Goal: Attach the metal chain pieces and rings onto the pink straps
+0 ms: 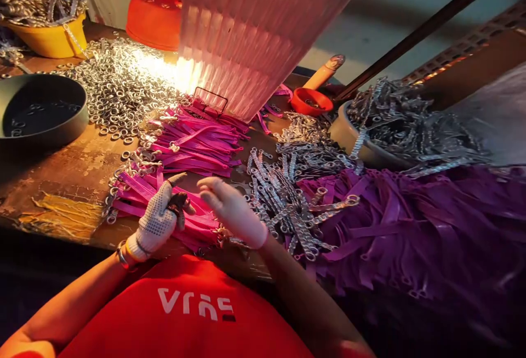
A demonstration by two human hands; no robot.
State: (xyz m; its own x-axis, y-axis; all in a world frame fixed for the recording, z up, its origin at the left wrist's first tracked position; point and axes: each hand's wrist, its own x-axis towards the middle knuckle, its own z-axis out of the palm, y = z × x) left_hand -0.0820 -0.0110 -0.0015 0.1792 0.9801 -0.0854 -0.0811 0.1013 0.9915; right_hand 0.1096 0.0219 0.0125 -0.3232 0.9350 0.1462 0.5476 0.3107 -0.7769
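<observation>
My left hand (158,218), in a white dotted glove, is closed around a small dark object (178,203) that I cannot identify. A short pale tip sticks up past the fingers. Just to the right, my right hand (232,210), in a thin white glove, has its fingers spread and slightly bent, with nothing visible between them. Both hands hover over a bundle of magenta straps (135,196) with metal rings at their ends. Another bundle of magenta straps (205,141) lies behind them.
Metal rings (123,84) are heaped at the back left, beside a dark round pan (78,111) and a yellow basin (61,40). Braided silver strips (283,199) and purple straps (394,215) lie right. A red lamp (154,18) and translucent ridged sheet (255,29) stand behind.
</observation>
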